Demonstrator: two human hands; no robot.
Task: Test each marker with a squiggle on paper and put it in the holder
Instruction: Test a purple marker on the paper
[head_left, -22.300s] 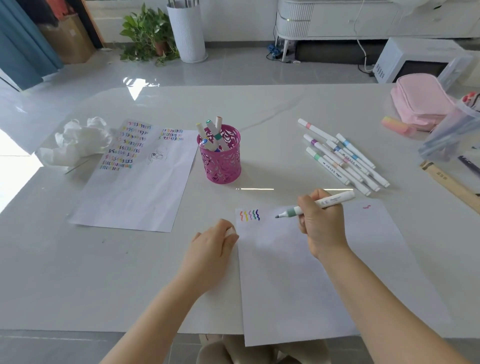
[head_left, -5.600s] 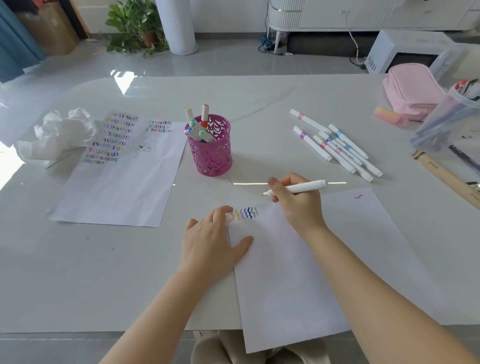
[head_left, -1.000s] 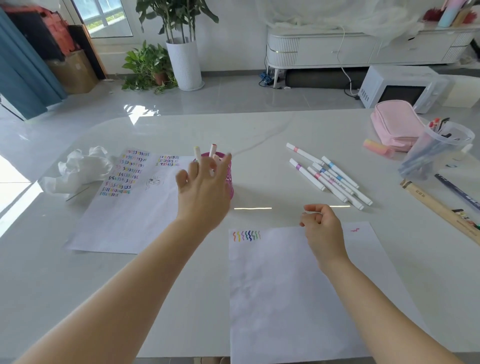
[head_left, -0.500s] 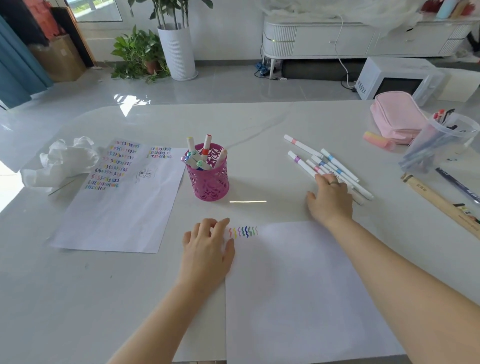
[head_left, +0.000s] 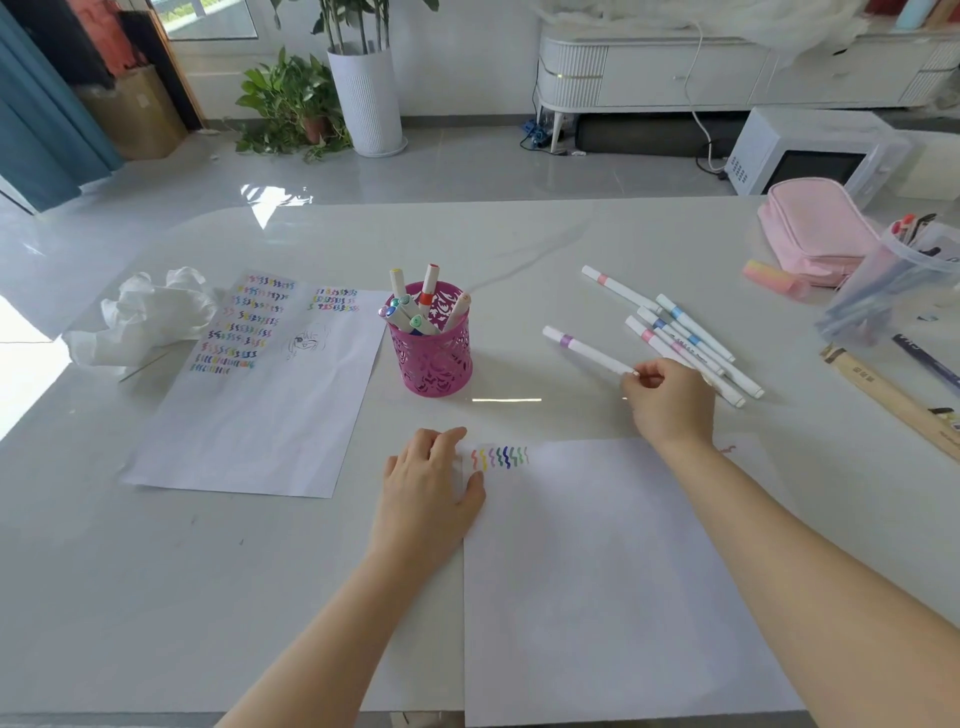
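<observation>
My right hand (head_left: 670, 400) pinches the near end of a white marker with a purple band (head_left: 584, 351), which points up and to the left just above the table. Several more white markers (head_left: 685, 338) lie in a loose pile to the right of it. The pink cut-out holder (head_left: 431, 358) stands left of centre with several markers upright in it. My left hand (head_left: 428, 480) rests flat on the top left corner of the white paper (head_left: 597, 571). Beside it runs a row of coloured squiggles (head_left: 500, 457).
A second sheet full of squiggles (head_left: 260, 395) lies to the left, with crumpled white tissue (head_left: 145, 317) beyond it. At the right are a pink pouch (head_left: 815, 234), a clear tub of pens (head_left: 893, 280), a pink eraser (head_left: 774, 275) and a wooden ruler (head_left: 888, 400).
My right hand has closed on the purple-banded marker and drawn it left out of the pile. My left hand stays on the paper's corner.
</observation>
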